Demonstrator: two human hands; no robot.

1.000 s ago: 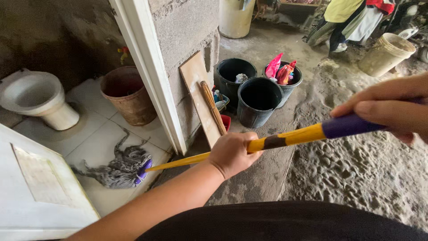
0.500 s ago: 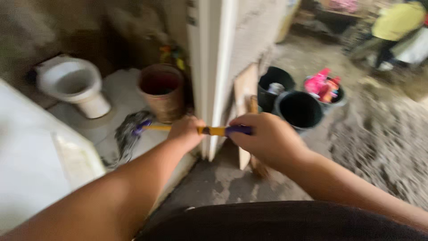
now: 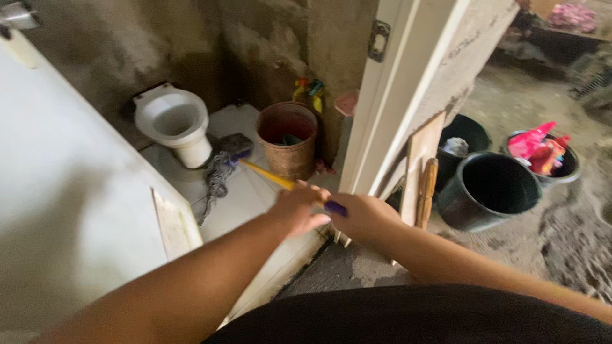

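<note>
A mop with a yellow handle [image 3: 268,175] and a purple end reaches into a small tiled toilet room. Its grey string head [image 3: 220,167] lies on the white floor tiles beside the white toilet bowl [image 3: 173,124]. My left hand [image 3: 298,209] grips the handle further down the shaft. My right hand [image 3: 364,216] is closed around the purple end, close behind the left.
A brown bucket [image 3: 288,137] stands by the back wall next to the white door frame [image 3: 389,95]. The white door [image 3: 70,191] is open at left. Outside, a wooden board [image 3: 417,162], two black buckets [image 3: 488,188] and a tub of pink items [image 3: 542,150] sit on sandy ground.
The mop head has slid further into the room, up to the toilet. Both hands have pushed forward along the handle, and my view has turned left toward the toilet.
</note>
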